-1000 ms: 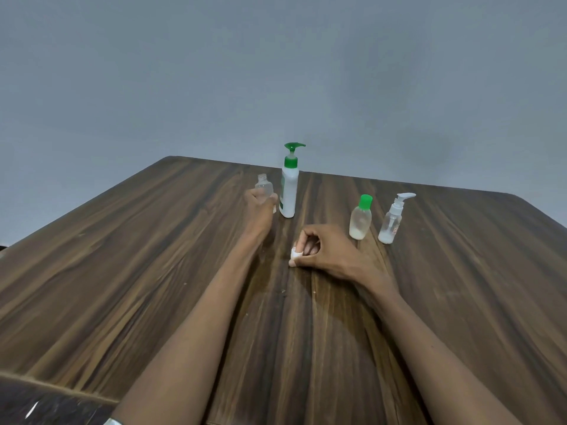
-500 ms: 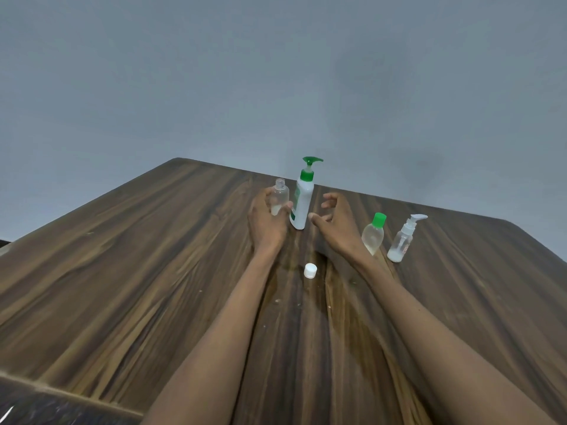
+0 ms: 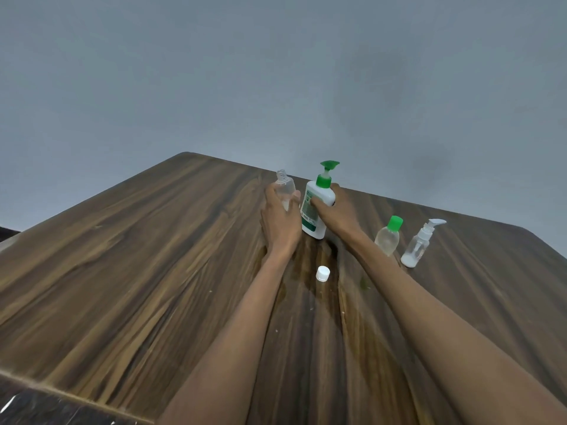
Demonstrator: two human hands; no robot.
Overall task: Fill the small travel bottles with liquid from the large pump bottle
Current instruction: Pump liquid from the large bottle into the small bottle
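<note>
Pump bottle (image 3: 316, 207) in right grip (image 3: 337, 210) (upright)

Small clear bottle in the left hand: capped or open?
Open. The clear bottle shows a bare threaded neck; a white cap lies on the table.

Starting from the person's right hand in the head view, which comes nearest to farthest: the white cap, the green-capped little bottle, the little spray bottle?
1. White cap, just left of the right hand's wrist.
2. Green-capped bottle, to its right.
3. Spray bottle, farthest right.
</note>
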